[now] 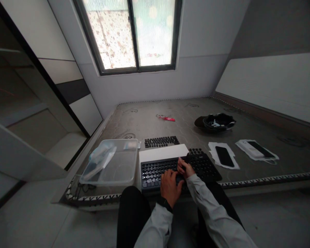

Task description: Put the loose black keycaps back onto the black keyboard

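Observation:
A black keyboard [155, 168] lies on a white sheet [165, 152] near the front edge of the mattress. On its left part the key positions look bare, with pale marks. My left hand [169, 184] rests on the middle of the keyboard, fingers bent over it and thumb apart. Close beside it, my right hand [185, 167] has its fingers drawn together above the keys; whatever they pinch is too small to make out. To the right is a tilted black panel with keys [203, 166]. Loose black keycaps [161, 141] stand in rows behind the sheet.
At left stands a clear plastic box [119, 168] with plastic bags inside. A dark cap [217, 122] holding small items, a phone on white paper [224, 156] and another white packet [257, 150] lie at right. A red tag with keys [167, 118] lies farther back.

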{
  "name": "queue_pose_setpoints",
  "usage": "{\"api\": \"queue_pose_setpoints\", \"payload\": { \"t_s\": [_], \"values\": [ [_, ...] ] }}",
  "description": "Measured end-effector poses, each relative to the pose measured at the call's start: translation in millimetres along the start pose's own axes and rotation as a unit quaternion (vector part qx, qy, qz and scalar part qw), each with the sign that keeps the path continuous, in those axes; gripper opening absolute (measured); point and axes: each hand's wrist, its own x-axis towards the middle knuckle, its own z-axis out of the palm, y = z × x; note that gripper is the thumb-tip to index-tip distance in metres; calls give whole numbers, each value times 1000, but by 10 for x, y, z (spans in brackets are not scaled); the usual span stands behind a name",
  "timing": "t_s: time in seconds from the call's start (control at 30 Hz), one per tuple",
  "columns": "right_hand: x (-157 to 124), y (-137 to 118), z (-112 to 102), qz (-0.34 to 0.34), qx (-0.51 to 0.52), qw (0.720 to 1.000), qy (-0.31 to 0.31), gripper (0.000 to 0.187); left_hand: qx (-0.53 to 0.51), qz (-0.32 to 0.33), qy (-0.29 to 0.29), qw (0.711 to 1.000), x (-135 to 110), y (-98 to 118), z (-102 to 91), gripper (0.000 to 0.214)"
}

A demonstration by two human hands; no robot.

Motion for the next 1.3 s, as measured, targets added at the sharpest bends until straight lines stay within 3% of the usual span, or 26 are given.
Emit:
{"api": "queue_pose_setpoints", "payload": {
  "t_s": [0.5,1.03,1.3],
  "values": [
    [-137,-209,-31,-32,36,998,-36,49,-11,-3,7,1000,5,-2,0,31],
    [-86,-59,17,-2,-9,1000,-2,55,2,-11,-2,1000,10,10,-5,28],
    [-130,-274,-113,-31,52,998,-30,45,-5,-6,5,1000,0,12,0,30]
  ]
}}
